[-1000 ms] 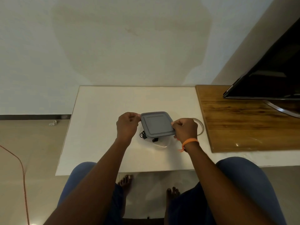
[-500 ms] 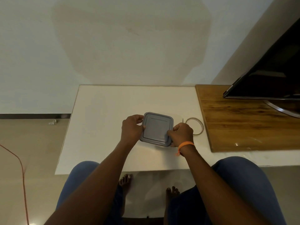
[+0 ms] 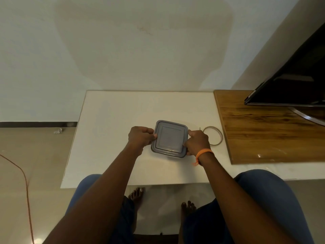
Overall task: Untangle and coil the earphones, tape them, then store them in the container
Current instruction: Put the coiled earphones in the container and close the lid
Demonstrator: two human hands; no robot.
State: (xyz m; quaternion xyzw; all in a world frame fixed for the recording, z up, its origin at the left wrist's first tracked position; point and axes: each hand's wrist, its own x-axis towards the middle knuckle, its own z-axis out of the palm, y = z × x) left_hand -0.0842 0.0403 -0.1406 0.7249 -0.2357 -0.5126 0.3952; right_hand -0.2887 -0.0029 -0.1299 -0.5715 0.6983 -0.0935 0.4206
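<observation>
Grey lid (image 3: 169, 137) between both hands (image 3: 140, 137).

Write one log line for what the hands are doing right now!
stage: closing container | left hand: grips lid edge | right hand: grips opposite edge | tape roll: on table

Earphones unseen beneath the grey lid (image 3: 169, 138); television (image 3: 290, 81) cut off at the right edge.

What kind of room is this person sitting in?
Probably a living room at home: a flat-screen television stands on a wooden board, beside a low white table against a plain wall, and the seated person is barefoot on a tiled floor.
</observation>
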